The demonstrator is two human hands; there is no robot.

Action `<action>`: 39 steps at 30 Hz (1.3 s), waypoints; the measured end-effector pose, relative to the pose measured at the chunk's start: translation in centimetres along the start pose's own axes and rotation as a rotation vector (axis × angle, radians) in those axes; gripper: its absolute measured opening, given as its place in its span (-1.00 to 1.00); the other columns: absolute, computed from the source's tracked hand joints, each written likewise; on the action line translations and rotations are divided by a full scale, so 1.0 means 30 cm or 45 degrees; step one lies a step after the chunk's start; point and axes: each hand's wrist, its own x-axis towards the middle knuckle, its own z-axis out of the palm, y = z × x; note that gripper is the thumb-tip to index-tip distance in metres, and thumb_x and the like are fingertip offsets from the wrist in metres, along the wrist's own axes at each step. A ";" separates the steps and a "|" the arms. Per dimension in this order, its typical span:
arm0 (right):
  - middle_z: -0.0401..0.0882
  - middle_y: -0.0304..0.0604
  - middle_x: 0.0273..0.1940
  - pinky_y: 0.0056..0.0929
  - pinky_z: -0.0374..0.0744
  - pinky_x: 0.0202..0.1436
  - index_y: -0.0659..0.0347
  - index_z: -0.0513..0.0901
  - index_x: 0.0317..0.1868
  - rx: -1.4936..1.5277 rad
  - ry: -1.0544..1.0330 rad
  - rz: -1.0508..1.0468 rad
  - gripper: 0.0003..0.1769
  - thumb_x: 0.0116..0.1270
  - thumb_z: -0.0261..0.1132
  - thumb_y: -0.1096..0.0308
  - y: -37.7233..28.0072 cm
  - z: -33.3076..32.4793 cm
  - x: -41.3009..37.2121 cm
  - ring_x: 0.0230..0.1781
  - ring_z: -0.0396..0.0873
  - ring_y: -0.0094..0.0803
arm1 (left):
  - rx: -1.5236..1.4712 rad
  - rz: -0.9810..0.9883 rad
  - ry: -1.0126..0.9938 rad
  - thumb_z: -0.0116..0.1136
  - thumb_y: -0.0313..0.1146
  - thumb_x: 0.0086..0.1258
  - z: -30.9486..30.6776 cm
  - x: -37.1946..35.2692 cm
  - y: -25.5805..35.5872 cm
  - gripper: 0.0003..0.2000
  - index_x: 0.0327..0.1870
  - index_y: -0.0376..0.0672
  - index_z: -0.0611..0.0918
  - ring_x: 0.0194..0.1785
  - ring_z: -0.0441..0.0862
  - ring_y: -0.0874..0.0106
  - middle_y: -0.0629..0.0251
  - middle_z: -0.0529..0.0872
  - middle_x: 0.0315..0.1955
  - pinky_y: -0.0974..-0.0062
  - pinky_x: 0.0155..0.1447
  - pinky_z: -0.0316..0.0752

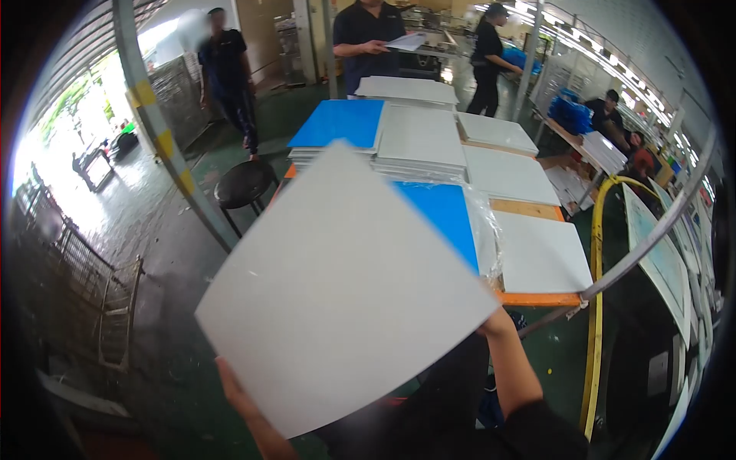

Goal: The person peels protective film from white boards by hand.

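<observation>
Handling step, it seems — one pale panel (345,299) is held up.
The left grip (238,389) is closed on its lower left edge, the right grip (497,320) on its right corner, each partly hidden. The panel is tilted, in front of the counter (540,300) with sheet stacks (420,135). The next move seems to call for even support — so wide a piece may bump the stacks.

A plain pale-grey panel (345,291) joins bright blue sheets (341,123), white panels (510,175) and an orange table edge (537,299), while yellow bands (164,143) stripe a grey post (152,119) and the floor (556,345) shows green.
</observation>
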 end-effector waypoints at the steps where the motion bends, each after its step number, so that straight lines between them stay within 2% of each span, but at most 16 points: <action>1: 0.60 -0.02 0.13 -0.21 0.65 0.11 0.42 0.39 0.37 0.099 0.067 -0.017 -0.47 0.56 0.18 0.23 0.013 0.007 -0.097 0.09 0.63 -0.25 | -0.015 -0.074 -0.013 -0.27 0.09 0.66 0.044 -0.005 -0.038 -0.40 0.42 -0.26 0.40 0.22 0.56 0.25 0.14 0.57 0.25 0.29 0.31 0.46; 2: 0.58 0.01 0.15 -0.18 0.69 0.06 0.43 0.33 0.40 0.165 0.136 -0.020 -0.43 0.54 0.20 0.26 0.007 0.023 -0.165 0.10 0.64 -0.21 | 0.039 -0.108 -0.090 -0.28 0.06 0.68 0.027 0.016 -0.102 -0.43 0.44 -0.22 0.38 0.25 0.55 0.25 0.16 0.57 0.25 0.28 0.32 0.46; 3: 0.57 0.03 0.17 -0.15 0.72 0.01 0.44 0.27 0.43 0.230 0.205 -0.027 -0.39 0.53 0.22 0.29 0.002 0.040 -0.233 0.11 0.64 -0.16 | -0.061 -0.185 -0.357 -0.31 0.00 0.70 0.099 0.004 -0.141 -0.46 0.48 -0.19 0.33 0.28 0.54 0.25 0.16 0.56 0.27 0.26 0.35 0.45; 5: 0.55 0.05 0.18 -0.13 0.77 -0.06 0.45 0.20 0.47 0.310 0.356 -0.009 -0.33 0.51 0.24 0.31 -0.007 0.065 -0.339 0.12 0.65 -0.12 | 0.201 -0.136 -0.330 -0.32 -0.07 0.72 0.198 -0.009 -0.281 -0.50 0.52 -0.15 0.25 0.38 0.44 0.31 0.16 0.46 0.37 0.25 0.42 0.37; 8: 0.56 0.00 0.19 -0.19 0.77 0.00 0.43 0.17 0.49 0.236 0.662 -0.106 -0.29 0.52 0.25 0.25 -0.036 0.027 -0.421 0.15 0.64 -0.19 | 0.551 -0.149 -0.642 -0.28 -0.18 0.73 0.344 -0.032 -0.415 -0.47 0.61 -0.13 0.02 0.49 0.28 0.37 0.24 0.29 0.46 0.33 0.48 0.24; 10: 0.61 -0.22 0.09 -0.45 0.71 -0.03 0.40 0.24 0.48 0.140 0.970 -0.099 -0.39 0.53 0.20 0.37 -0.022 -0.034 -0.486 0.00 0.63 -0.53 | 0.541 -0.250 -0.683 -0.27 -0.20 0.73 0.425 -0.072 -0.501 -0.45 0.62 -0.12 -0.03 0.49 0.28 0.36 0.24 0.28 0.46 0.33 0.48 0.25; 12: 0.63 -0.26 0.05 -0.55 0.64 -0.04 0.36 0.30 0.45 0.157 1.157 -0.084 -0.45 0.51 0.19 0.43 -0.020 -0.085 -0.535 -0.06 0.60 -0.61 | 0.545 -0.318 -0.723 -0.27 -0.21 0.73 0.510 -0.101 -0.576 -0.45 0.62 -0.11 -0.05 0.49 0.28 0.35 0.24 0.27 0.47 0.31 0.48 0.26; 20: 0.65 -0.24 0.03 -0.50 0.68 -0.03 0.34 0.42 0.34 0.397 1.238 -0.172 -0.54 0.49 0.24 0.41 -0.064 -0.340 -0.582 -0.03 0.64 -0.54 | 0.539 -0.534 -0.914 -0.25 -0.20 0.73 0.795 -0.154 -0.754 -0.45 0.62 -0.11 0.01 0.41 0.42 0.19 0.04 0.35 0.42 0.24 0.41 0.41; 21: 0.65 -0.23 0.01 -0.49 0.70 -0.02 0.37 0.42 0.33 0.388 1.314 -0.193 -0.53 0.49 0.25 0.41 -0.089 -0.366 -0.566 -0.04 0.64 -0.52 | 0.560 -0.511 -0.899 -0.22 -0.23 0.72 0.840 -0.175 -0.781 -0.44 0.61 -0.19 0.01 0.41 0.44 0.07 -0.12 0.35 0.42 0.19 0.41 0.44; 25: 0.65 -0.14 0.01 -0.47 0.75 -0.02 0.43 0.41 0.31 0.362 1.430 -0.332 -0.53 0.47 0.26 0.45 -0.125 -0.496 -0.545 -0.06 0.69 -0.47 | 0.609 -0.522 -0.941 -0.16 -0.33 0.68 0.921 -0.251 -0.929 -0.42 0.58 -0.36 0.00 0.49 0.33 0.00 -0.24 0.26 0.47 0.08 0.47 0.37; 26: 0.65 -0.13 0.01 -0.47 0.75 -0.03 0.44 0.41 0.30 0.344 1.464 -0.371 -0.54 0.47 0.26 0.46 -0.125 -0.527 -0.548 -0.06 0.69 -0.46 | 0.629 -0.512 -0.911 -0.08 -0.37 0.65 0.924 -0.283 -0.977 -0.41 0.58 -0.33 0.03 0.41 0.45 0.07 -0.19 0.32 0.43 0.22 0.38 0.48; 28: 0.66 -0.12 -0.02 -0.46 0.76 -0.04 0.45 0.41 0.28 0.312 1.537 -0.430 -0.56 0.47 0.25 0.48 -0.116 -0.572 -0.550 -0.07 0.70 -0.43 | 1.108 -0.308 -1.307 0.03 -0.44 0.60 0.893 -0.305 -1.062 -0.40 0.56 -0.33 0.10 0.26 0.60 0.21 -0.10 0.40 0.39 0.45 0.11 0.62; 31: 0.66 -0.12 -0.07 -0.42 0.78 -0.04 0.46 0.43 0.21 0.301 1.621 -0.478 -0.61 0.45 0.25 0.51 -0.085 -0.622 -0.567 -0.09 0.70 -0.40 | 1.257 -0.055 -1.314 0.13 -0.56 0.51 0.837 -0.332 -1.179 -0.45 0.49 -0.36 0.28 0.00 0.74 0.41 0.00 0.50 0.30 0.66 -0.22 0.56; 35: 0.66 -0.13 -0.07 -0.40 0.79 -0.02 0.44 0.44 0.20 0.289 1.701 -0.437 -0.63 0.44 0.27 0.53 -0.065 -0.631 -0.577 -0.10 0.69 -0.42 | 1.373 0.259 -1.226 0.18 -0.59 0.46 0.707 -0.233 -1.291 -0.55 0.36 -0.37 0.45 -0.22 0.77 0.45 -0.08 0.44 0.32 0.59 -0.26 0.68; 38: 0.66 -0.15 -0.06 -0.41 0.79 -0.02 0.44 0.44 0.20 0.267 1.742 -0.401 -0.63 0.44 0.26 0.52 -0.037 -0.638 -0.567 -0.11 0.70 -0.42 | 1.270 0.339 -1.170 0.11 -0.55 0.53 0.714 -0.195 -1.304 -0.54 0.42 -0.38 0.38 -0.19 0.77 0.48 0.01 0.62 0.19 0.64 -0.19 0.62; 39: 0.64 -0.16 -0.06 -0.42 0.79 -0.01 0.46 0.43 0.20 0.255 1.742 -0.388 -0.63 0.45 0.26 0.52 -0.027 -0.642 -0.566 -0.12 0.69 -0.45 | 1.216 0.427 -1.184 0.11 -0.55 0.54 0.725 -0.178 -1.310 -0.52 0.44 -0.37 0.36 -0.30 0.75 0.52 0.01 0.66 0.13 0.64 -0.27 0.62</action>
